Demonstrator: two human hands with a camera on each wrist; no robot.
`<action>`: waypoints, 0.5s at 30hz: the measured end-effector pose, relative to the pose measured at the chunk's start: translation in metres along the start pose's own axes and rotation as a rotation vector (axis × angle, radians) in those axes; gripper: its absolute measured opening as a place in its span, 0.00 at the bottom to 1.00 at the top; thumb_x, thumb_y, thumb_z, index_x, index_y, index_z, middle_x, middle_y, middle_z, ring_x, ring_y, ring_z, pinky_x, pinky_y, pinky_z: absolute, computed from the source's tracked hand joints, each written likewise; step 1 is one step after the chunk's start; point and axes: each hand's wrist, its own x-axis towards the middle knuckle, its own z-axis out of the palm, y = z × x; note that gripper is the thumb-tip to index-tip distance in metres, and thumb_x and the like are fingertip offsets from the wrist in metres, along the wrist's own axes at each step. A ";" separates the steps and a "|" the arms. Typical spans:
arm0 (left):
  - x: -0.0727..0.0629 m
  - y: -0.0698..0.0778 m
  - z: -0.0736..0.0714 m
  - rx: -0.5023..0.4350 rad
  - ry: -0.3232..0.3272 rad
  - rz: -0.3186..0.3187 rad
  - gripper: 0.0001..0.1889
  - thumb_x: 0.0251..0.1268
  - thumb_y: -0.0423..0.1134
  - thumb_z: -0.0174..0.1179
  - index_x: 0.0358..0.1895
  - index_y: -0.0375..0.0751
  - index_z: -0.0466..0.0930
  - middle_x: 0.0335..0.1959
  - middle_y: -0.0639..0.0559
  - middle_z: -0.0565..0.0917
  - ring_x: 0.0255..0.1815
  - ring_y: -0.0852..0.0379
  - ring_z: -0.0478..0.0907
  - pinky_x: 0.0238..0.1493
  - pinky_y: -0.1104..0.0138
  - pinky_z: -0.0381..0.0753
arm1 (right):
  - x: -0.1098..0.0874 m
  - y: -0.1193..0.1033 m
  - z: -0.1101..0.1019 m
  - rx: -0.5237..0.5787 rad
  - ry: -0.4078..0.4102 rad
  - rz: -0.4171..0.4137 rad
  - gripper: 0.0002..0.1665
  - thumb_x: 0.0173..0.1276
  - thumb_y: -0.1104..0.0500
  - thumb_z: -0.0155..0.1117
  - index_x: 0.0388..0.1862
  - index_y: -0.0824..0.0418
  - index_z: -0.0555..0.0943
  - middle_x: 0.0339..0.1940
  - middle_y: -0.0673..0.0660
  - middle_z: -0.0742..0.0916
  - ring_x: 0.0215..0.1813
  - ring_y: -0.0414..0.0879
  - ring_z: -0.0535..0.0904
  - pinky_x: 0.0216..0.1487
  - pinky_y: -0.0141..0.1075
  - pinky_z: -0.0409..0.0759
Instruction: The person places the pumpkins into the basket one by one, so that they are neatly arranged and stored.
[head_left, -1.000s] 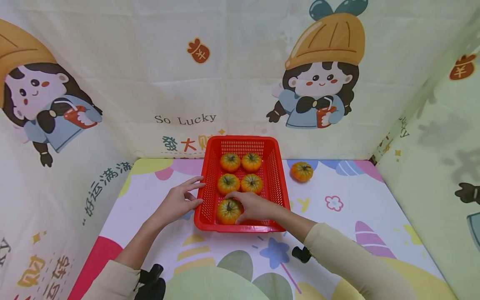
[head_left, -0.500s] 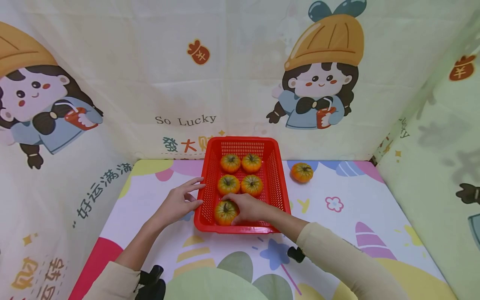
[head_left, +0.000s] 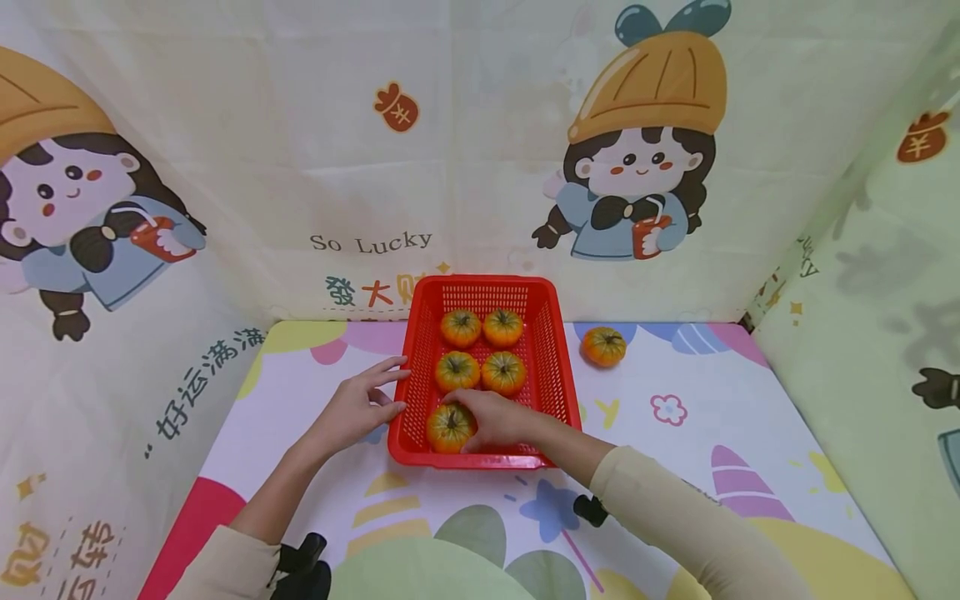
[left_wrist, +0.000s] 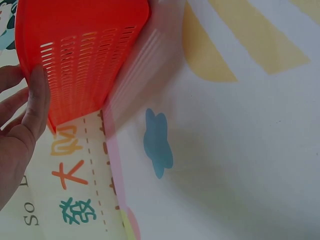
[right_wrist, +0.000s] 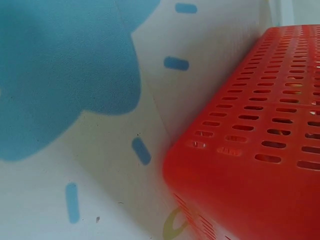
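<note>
In the head view my right hand reaches into a red plastic basket and holds a small orange pumpkin in its near left corner, thumb and fingers at the pumpkin's right side. Farther back in the basket, several similar pumpkins sit in two rows of two, stems up. My left hand is at the basket's left rim, its spread fingertips touching it. The left wrist view shows that hand's thumb and fingers against the basket's outer wall. The basket wall hides the right hand in the right wrist view.
Another orange pumpkin lies on the patterned tabletop, right of the basket near the back. A printed cloth wall rises directly behind the basket, with further cloth walls at left and right.
My right hand has shifted slightly left within the basket, bringing the near pumpkin closer to the left wall. My left hand has stayed at the rim.
</note>
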 end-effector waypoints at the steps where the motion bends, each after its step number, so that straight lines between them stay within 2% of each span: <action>1: 0.000 0.000 0.000 -0.001 0.000 -0.001 0.30 0.65 0.32 0.69 0.71 0.37 0.75 0.79 0.46 0.68 0.36 0.56 0.83 0.37 0.71 0.87 | 0.000 0.000 0.000 -0.004 -0.002 -0.001 0.45 0.56 0.52 0.81 0.72 0.47 0.72 0.65 0.47 0.82 0.67 0.45 0.78 0.65 0.42 0.82; 8: 0.000 -0.001 0.001 0.002 0.000 0.001 0.30 0.65 0.32 0.69 0.71 0.38 0.75 0.79 0.46 0.68 0.36 0.56 0.84 0.38 0.69 0.89 | -0.001 0.000 -0.002 -0.005 -0.006 0.001 0.46 0.56 0.50 0.82 0.72 0.47 0.71 0.67 0.47 0.81 0.68 0.45 0.76 0.68 0.44 0.81; 15: 0.000 -0.001 0.001 0.005 0.002 0.005 0.30 0.65 0.32 0.69 0.71 0.38 0.76 0.79 0.46 0.68 0.36 0.57 0.84 0.39 0.68 0.89 | -0.004 -0.001 -0.007 0.010 0.000 -0.041 0.46 0.57 0.51 0.82 0.73 0.52 0.72 0.67 0.50 0.81 0.68 0.46 0.76 0.69 0.45 0.79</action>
